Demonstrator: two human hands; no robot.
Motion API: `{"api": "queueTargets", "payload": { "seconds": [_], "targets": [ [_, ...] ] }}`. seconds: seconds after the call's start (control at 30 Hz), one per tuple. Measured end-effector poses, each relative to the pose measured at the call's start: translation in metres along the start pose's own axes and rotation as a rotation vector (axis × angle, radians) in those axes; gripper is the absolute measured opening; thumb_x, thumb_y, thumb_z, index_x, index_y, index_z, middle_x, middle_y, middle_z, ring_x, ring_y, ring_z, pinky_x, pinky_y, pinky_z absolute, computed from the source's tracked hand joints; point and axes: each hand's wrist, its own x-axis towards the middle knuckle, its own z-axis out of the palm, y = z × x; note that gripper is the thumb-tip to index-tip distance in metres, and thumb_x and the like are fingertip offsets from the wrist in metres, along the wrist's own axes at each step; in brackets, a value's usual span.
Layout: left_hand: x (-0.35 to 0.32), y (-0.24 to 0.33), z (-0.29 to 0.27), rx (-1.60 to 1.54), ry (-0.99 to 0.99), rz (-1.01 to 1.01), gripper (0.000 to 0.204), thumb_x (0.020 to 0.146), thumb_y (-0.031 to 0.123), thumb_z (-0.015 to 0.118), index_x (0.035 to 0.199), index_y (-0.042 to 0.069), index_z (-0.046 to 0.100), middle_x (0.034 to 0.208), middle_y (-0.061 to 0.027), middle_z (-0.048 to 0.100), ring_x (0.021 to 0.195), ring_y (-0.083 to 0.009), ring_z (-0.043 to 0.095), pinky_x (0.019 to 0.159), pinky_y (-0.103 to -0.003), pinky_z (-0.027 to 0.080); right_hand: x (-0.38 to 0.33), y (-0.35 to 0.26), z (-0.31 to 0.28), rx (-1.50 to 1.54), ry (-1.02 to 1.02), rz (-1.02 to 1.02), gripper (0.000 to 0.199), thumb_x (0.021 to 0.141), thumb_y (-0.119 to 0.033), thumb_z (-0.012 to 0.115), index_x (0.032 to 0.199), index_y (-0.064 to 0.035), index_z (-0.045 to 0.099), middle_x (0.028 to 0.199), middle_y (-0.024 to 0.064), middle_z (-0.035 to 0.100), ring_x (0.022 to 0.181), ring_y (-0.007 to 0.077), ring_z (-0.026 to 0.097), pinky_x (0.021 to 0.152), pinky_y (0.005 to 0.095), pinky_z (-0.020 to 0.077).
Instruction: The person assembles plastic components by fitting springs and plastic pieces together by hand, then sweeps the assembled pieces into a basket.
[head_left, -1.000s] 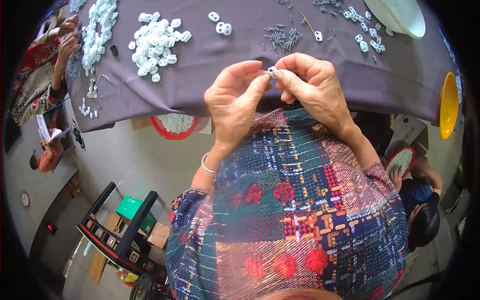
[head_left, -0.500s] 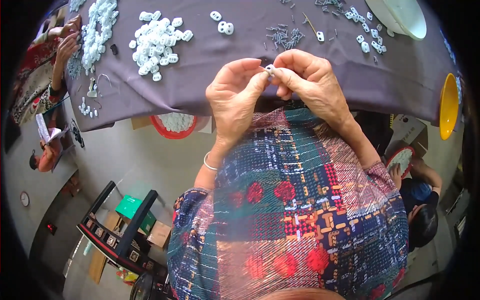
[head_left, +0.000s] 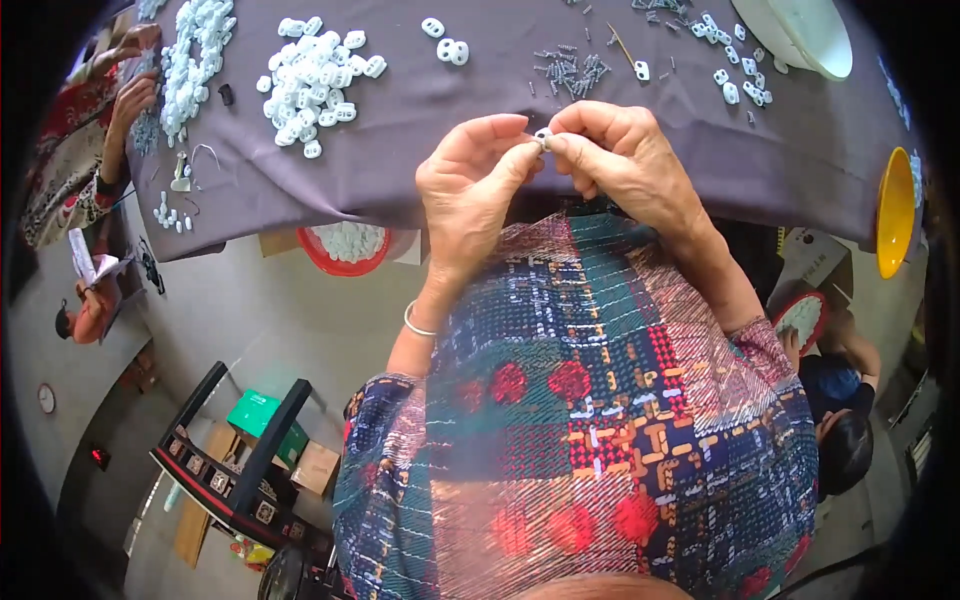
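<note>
A small white two-holed plastic cord lock [head_left: 543, 140] is pinched between the fingertips of my left hand [head_left: 473, 195] and my right hand [head_left: 632, 168], just over the near table edge. Both hands are closed on it, and the fingertips partly cover it. Farther back lies a scatter of small metal springs [head_left: 572, 72]. To the left is a big pile of white cord locks [head_left: 315, 90], and a few single ones [head_left: 453, 52] lie apart from it. A thin brownish stick [head_left: 621, 44] ends at another white piece [head_left: 642, 71].
A pale bowl [head_left: 808, 40] stands at the far right beside loose white pieces [head_left: 750, 68]. A yellow bowl [head_left: 897, 212] is off the right edge. Below the table is a red basin [head_left: 345, 266] of white pieces. Another person's hands [head_left: 135, 95] work at the left end.
My hands stay in nearly the same spot with the cord lock between them. The fingers have shifted slightly around it, and the person's hands at the left have moved a little.
</note>
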Motion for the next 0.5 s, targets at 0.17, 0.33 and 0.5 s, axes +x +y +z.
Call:
{"api": "queueTargets", "payload": {
  "seconds": [0.17, 0.33, 0.5],
  "targets": [
    [0.003, -0.005, -0.005, -0.134, -0.02, -0.109, 0.023, 0.086, 0.006, 0.06, 0.107, -0.004, 0.058, 0.091, -0.0108, 0.065, 0.077, -0.0147, 0.064, 0.063, -0.022, 0.052, 0.002, 0.006, -0.001, 0.144, 0.042, 0.014, 0.019, 0.087, -0.018, 0.059, 0.088, 0.0002, 0.063, 0.063, -0.0013, 0.056, 0.051, 0.0041, 0.049, 0.045, 0.0186, 0.0393],
    [0.006, -0.014, -0.01, -0.139, -0.063, -0.184, 0.023, 0.086, 0.006, 0.06, 0.107, -0.004, 0.058, 0.093, -0.0118, 0.065, 0.076, -0.0145, 0.064, 0.06, -0.022, 0.051, 0.002, 0.008, -0.002, 0.145, 0.033, 0.046, 0.018, 0.089, -0.018, 0.059, 0.092, -0.0004, 0.062, 0.068, -0.0006, 0.057, 0.053, 0.0019, 0.048, 0.047, 0.0167, 0.0401],
    [0.007, -0.013, -0.009, -0.12, -0.011, -0.173, 0.022, 0.084, 0.004, 0.062, 0.105, -0.004, 0.059, 0.089, -0.0112, 0.066, 0.075, -0.0141, 0.064, 0.06, -0.022, 0.051, 0.002, 0.014, 0.0, 0.143, 0.068, 0.07, 0.018, 0.089, -0.019, 0.059, 0.092, -0.0011, 0.062, 0.069, -0.0007, 0.058, 0.053, 0.002, 0.048, 0.047, 0.0168, 0.0403]
  ]
}}
